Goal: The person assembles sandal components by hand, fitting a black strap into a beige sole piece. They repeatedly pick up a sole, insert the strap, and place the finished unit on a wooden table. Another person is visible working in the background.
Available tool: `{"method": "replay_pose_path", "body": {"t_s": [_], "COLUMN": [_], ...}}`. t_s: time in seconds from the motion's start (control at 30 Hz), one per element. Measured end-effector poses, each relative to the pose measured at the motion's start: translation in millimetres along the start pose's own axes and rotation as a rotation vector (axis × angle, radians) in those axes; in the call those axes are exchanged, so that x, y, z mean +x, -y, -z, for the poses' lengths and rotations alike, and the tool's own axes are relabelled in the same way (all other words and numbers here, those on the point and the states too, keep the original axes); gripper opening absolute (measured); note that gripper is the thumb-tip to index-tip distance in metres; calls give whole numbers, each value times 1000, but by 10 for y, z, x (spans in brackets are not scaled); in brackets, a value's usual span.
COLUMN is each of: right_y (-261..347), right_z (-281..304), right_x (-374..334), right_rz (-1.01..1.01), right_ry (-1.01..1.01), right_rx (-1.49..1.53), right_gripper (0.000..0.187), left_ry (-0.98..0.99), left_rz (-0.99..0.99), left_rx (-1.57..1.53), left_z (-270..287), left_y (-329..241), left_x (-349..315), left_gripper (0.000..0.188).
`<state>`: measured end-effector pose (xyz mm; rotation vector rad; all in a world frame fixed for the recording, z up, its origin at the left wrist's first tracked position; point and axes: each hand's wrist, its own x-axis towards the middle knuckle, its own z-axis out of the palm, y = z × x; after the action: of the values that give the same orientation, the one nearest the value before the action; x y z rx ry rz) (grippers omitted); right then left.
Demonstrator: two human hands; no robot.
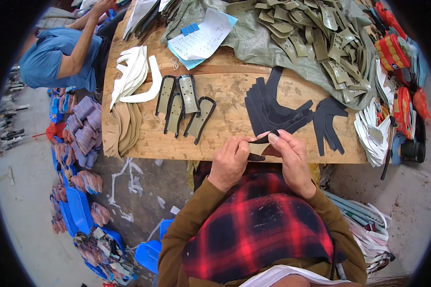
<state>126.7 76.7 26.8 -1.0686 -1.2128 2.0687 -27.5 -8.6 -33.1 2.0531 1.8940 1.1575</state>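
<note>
The left hand (230, 160) and the right hand (294, 162) both pinch, thumbs against fingers, an olive piece with a black strip (259, 149), held at the table's (225, 152) front edge, before the checked cloth (266, 210) over the person's lap. The fingers cover its ends, so its whole outline is hidden, and whether the strip is fastened all along I cannot tell. The olive heap (316, 48) runs out of view at the top, its lower layers buried; the writing on the paper (203, 38) is too small to make out, and the co-worker (64, 55) at upper left is partly cut off. The front edge runs just below the black cutouts (273, 107). Bare wood lies between these and the four black-rimmed pieces (189, 93), giving room ahead of the left hand; ahead of the right, the cutouts lie close by
</note>
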Motion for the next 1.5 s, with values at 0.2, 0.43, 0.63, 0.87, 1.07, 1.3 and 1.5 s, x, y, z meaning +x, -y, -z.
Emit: {"method": "replay_pose_path", "body": {"t_s": [0.2,0.43,0.63,0.87,1.07,1.3,1.5], "right_y": [213,37,-162,-121,-171,-277,-244], "right_z": [52,380,296,216,136,8,180], "right_x": [-58,278,295,276,258,274,347], "right_rz": [37,117,41,-45,51,486,196], "right_ry": [-22,103,280,98,28,-58,266], "right_rx": [-13,-95,26,211,141,-501,-195], "right_gripper": [30,27,12,13,16,21,22], "left_ry": [79,174,294,463,128,-288,-450], "left_rz": [-14,506,657,792,455,917,998], "left_rx": [47,-467,-1029,-1055,-405,-1044,-1193], "left_z": [60,170,165,180,70,-133,-228], "left_y": [83,-179,-278,-309,-178,-232,-272], "left_x": [27,191,172,37,287,420,458], "left_gripper": [27,21,22,23,32,26,28]}}
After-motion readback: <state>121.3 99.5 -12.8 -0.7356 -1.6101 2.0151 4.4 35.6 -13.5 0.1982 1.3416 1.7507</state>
